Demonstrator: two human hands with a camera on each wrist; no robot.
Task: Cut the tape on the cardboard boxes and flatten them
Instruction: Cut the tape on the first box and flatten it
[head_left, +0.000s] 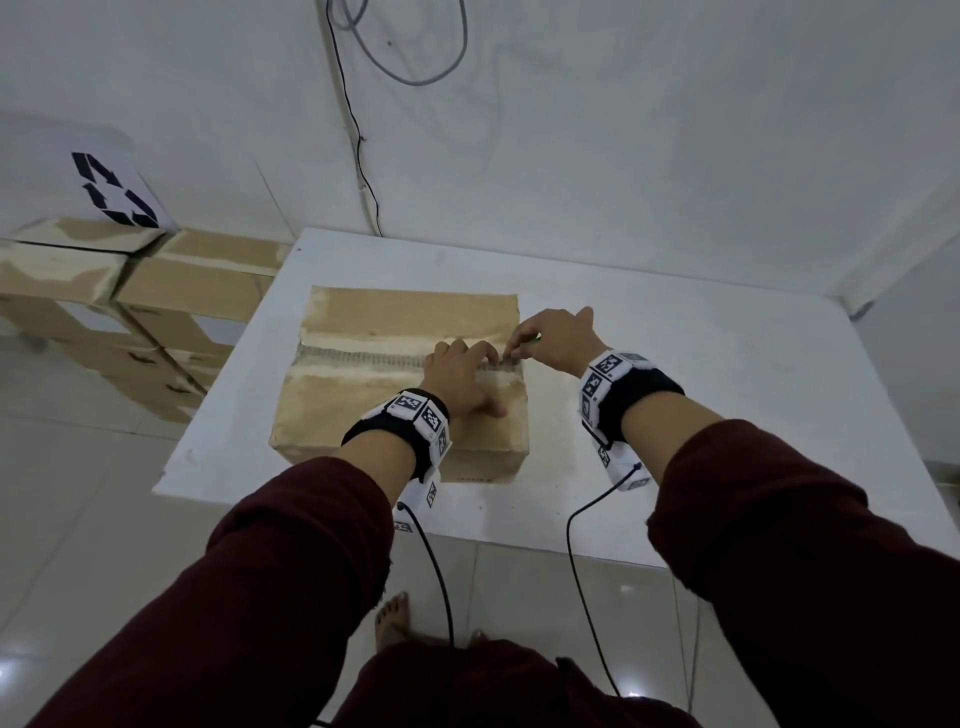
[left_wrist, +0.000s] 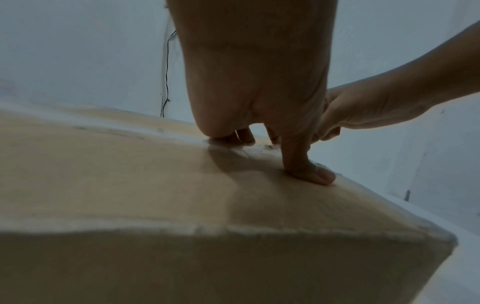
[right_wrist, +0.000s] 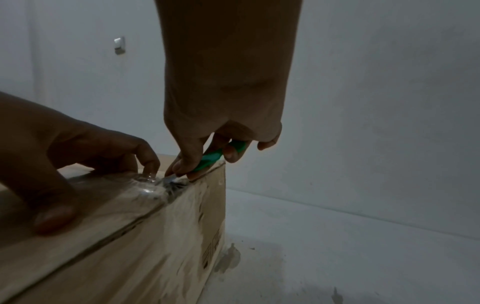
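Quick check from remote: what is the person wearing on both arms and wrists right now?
Both arms wear dark maroon long sleeves, pushed up the forearm. Each wrist carries a black band with white blocks printed with black-and-white square markers. A thin black cable hangs from each wrist unit. The left hand and right hand are bare.

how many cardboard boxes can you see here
At least 5: one cardboard box on the white table under both hands, and at least four stacked boxes left of it by the wall; others may be hidden.
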